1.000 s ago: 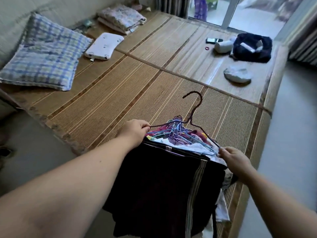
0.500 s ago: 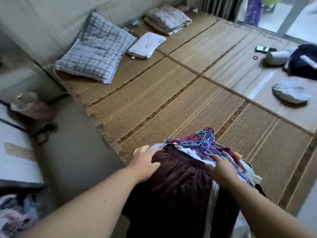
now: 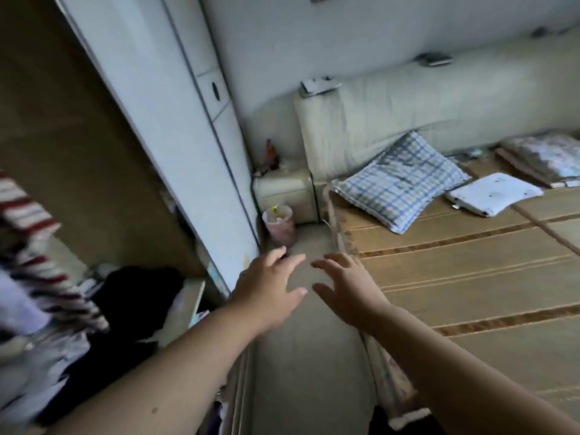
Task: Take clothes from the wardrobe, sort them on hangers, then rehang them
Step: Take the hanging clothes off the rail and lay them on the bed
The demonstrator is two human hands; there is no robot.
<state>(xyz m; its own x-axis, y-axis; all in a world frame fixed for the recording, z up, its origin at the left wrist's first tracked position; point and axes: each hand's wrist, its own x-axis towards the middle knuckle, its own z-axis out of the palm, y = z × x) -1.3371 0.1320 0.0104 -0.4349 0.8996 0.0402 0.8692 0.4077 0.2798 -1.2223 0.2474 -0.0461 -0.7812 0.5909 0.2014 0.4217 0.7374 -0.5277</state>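
Wardrobe door (image 3: pixel 175 136) stands beside left hand (image 3: pixel 266 290), bed (image 3: pixel 470 277) beside right hand (image 3: pixel 348 287).

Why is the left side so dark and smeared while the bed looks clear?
Head view: the striped clothes in the wardrobe are streaked with blur and lie in shadow; the plaid pillow and mat are brighter and sharper; the wide lens slants the wardrobe door.

floor strip (image 3: pixel 314 356): open passage between wardrobe door (image 3: pixel 175 127) and bed (image 3: pixel 470 277)
far end: blocked by pink bin (image 3: pixel 280 229) and nightstand (image 3: pixel 285 189)
wardrobe opening (image 3: pixel 78 136): crowded with clothes (image 3: pixel 135 296)
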